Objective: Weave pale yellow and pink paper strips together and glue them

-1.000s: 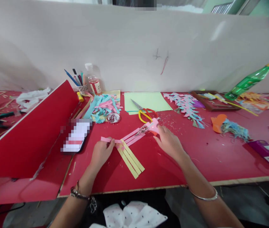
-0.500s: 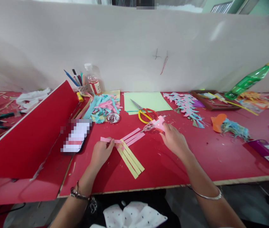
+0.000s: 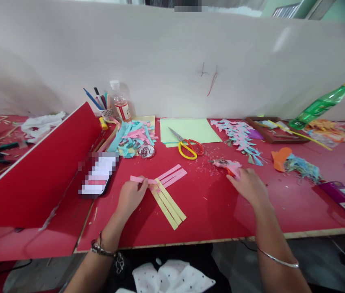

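Observation:
My left hand (image 3: 132, 197) pinches a pink paper strip (image 3: 152, 182), close to where it meets the other strips. Pale yellow paper strips (image 3: 169, 203) lie side by side on the red table, slanting down to the right. More pink strips (image 3: 172, 176) fan out from the same joint toward the upper right. To the right, my right hand (image 3: 251, 185) is closed around a pink glue gun (image 3: 227, 164), its nozzle pointing left at table level. Scissors (image 3: 187, 149) with yellow and red handles lie behind the strips, partly on light green paper sheets (image 3: 190, 127).
A phone (image 3: 99, 175) lies left, beside a raised red board (image 3: 44, 175). Behind are a pile of cut paper pieces (image 3: 135, 136), a clear bottle (image 3: 120, 101) and a pen cup (image 3: 107, 113). Rightward are a green bottle (image 3: 318, 106), a brown tray (image 3: 288, 140) and a purple device (image 3: 343, 197).
My right hand has carried the glue gun to the right and slightly down, away from the pink strips. My left hand has stayed on its pink strip.

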Motion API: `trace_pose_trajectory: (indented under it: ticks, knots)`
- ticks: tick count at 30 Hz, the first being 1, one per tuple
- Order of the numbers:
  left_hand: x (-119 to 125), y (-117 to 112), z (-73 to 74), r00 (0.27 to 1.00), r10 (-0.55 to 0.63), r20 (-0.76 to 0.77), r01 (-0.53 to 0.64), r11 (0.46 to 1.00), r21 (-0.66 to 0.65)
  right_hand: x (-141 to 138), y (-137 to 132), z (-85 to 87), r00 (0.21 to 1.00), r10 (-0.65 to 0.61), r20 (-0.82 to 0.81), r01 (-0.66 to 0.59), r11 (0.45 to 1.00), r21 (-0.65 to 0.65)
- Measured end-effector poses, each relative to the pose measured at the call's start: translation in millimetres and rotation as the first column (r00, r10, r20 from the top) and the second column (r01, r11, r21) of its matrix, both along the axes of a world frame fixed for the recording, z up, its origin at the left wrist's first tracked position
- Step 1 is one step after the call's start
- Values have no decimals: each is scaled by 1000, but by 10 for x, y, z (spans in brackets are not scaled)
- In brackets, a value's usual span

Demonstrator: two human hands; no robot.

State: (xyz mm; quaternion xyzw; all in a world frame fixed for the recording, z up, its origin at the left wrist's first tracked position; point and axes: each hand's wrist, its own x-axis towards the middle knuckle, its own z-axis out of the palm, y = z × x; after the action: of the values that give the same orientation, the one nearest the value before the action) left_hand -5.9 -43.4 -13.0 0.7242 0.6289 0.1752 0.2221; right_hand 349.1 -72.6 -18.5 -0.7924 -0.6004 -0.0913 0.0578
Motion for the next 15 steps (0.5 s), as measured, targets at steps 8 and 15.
trace_pose_trajectory:
  ticks: [8,15]
  knots:
    - [13,-63,30,986,-98,132,93,995,40,-376,-48,184,998,-2,-64,17,972,236]
    - [-7,-56,-21,981,-185,52,179,978,103,-714,-6,156,918,320,-233,-250,925,287]
